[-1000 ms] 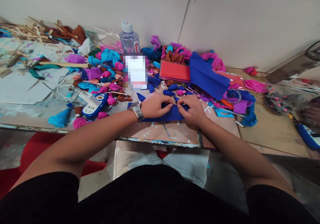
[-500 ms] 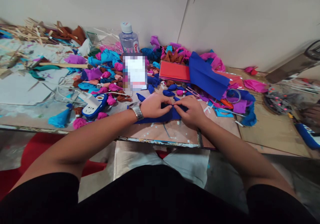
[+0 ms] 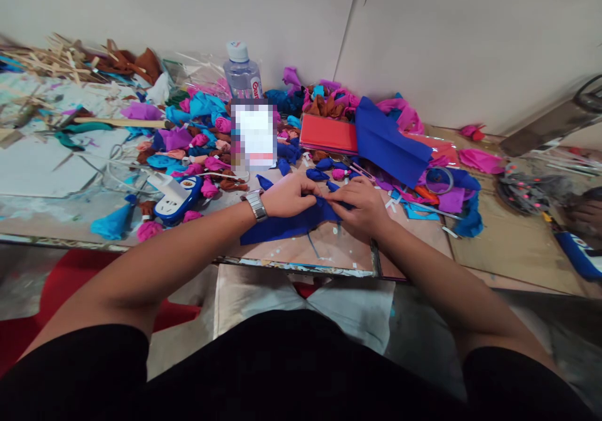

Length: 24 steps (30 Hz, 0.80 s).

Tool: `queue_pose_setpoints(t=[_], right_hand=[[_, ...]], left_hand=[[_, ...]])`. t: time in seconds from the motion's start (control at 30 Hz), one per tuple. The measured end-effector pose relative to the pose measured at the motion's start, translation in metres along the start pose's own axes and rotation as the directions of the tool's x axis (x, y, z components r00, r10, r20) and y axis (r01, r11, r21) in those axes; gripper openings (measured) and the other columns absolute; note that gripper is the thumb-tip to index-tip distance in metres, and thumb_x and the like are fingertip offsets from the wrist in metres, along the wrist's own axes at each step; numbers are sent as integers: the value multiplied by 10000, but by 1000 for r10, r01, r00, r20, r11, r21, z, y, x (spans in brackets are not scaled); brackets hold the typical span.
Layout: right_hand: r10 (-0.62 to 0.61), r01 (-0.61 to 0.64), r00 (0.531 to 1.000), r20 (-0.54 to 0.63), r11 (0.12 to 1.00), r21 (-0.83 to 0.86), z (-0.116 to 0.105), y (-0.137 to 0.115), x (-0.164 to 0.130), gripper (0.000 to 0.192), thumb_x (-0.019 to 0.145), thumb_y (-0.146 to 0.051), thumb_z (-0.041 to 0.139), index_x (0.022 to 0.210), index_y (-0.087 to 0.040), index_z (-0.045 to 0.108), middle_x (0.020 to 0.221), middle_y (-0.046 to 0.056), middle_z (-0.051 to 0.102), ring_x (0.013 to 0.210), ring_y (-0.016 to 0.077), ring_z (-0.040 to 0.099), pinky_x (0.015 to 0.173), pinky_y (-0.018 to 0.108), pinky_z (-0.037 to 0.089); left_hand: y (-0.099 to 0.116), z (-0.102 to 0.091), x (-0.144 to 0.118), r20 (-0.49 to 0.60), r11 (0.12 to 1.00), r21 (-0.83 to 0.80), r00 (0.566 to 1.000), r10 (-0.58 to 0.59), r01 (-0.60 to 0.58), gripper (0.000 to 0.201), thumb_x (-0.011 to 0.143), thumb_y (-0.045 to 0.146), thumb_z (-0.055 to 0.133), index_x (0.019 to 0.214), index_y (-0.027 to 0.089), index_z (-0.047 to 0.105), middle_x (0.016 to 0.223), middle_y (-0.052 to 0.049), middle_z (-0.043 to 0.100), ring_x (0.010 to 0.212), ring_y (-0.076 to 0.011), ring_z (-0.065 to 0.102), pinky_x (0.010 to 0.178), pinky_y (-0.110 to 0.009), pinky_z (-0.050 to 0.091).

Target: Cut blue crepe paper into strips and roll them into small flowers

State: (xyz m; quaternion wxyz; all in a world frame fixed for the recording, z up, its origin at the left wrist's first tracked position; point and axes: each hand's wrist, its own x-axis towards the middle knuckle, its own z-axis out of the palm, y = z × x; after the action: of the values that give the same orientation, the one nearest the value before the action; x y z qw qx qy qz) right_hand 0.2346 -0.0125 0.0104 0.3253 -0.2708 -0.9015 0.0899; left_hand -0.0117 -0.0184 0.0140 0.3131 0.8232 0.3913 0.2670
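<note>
Both hands, left hand point(image 3: 288, 196) and right hand point(image 3: 358, 207), pinched the blue paper strip point(image 3: 282, 226) at the table point(image 3: 329, 251) front edge. Paper scraps point(image 3: 324, 173), a power strip point(image 3: 176, 198) and a bottle point(image 3: 242, 73) crowded behind.

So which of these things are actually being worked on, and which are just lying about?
In hand:
- blue paper strip, pinched by left hand and right hand

Lying about:
- water bottle
- red paper stack
- power strip
- tape roll
</note>
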Motion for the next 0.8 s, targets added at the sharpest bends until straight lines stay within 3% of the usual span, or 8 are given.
queue_pose_setpoints(t=[0.17, 0.47, 0.6, 0.8], right_hand=[[-47, 47, 998, -30, 999, -7, 1, 1, -1, 156, 1004, -268, 652, 1025, -293, 804, 944, 15, 850, 834, 200, 752, 926, 451, 455], [-52, 53, 998, -27, 999, 3, 0, -1, -1, 137, 998, -271, 669, 1030, -296, 800, 971, 26, 849, 860, 208, 765, 941, 459, 464], [-45, 45, 999, -17, 999, -1, 0, -2, -1, 140, 1001, -275, 662, 1033, -302, 796, 972, 21, 848, 861, 215, 761, 941, 465, 457], [8, -8, 1000, 1, 1000, -18, 0, -3, -1, 142, 993, -299, 671, 1078, -289, 784, 978, 28, 845, 864, 228, 752, 962, 472, 451]], left_hand=[[2, -1, 0, 75, 1000, -22, 997, 19, -18, 248, 885, 260, 572, 899, 170, 803, 745, 17, 715, 678, -135, 606, 659, -275, 453], [-2, -1, 2, 94, 986, -152, 995, -47, 61, 273, 920, 345, 586, 884, 152, 776, 742, 14, 685, 671, -127, 559, 681, -287, 437], [2, -2, 2, 66, 989, -148, 998, -20, 30, 360, 971, 428, 564, 856, 148, 759, 710, 17, 633, 669, -121, 523, 655, -275, 405], [4, 0, 2, 23, 994, -114, 1000, 8, -6, 309, 960, 389, 591, 848, 156, 760, 708, 18, 646, 656, -114, 529, 635, -257, 402]])
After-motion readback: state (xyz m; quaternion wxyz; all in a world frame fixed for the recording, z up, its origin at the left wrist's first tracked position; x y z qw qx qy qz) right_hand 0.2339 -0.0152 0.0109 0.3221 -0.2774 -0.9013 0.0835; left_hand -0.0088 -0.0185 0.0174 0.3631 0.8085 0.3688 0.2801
